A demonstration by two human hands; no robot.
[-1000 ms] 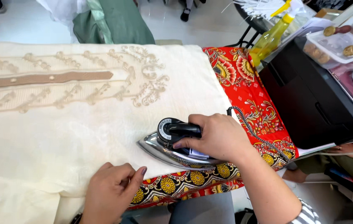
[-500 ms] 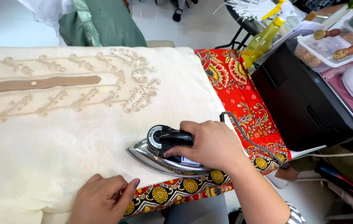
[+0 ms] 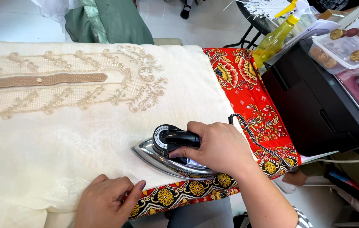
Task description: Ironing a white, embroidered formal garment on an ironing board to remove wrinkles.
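So the iron has slid a bit further left across the cream garment since the last frame, now lower middle of the frame. My right hand is wrapped tight around its black handle. My left hand lies flat, fingers loosely spread, pressing the fabric's bottom edge over the red patterned board cover.

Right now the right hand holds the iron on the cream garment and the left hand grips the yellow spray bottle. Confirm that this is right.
Not quite. The left hand does not grip the spray bottle; it lies flat on the cream garment near its front edge. The bottle stands untouched beyond the board, to the right. The right hand does hold the iron on the garment. The head view shows this.
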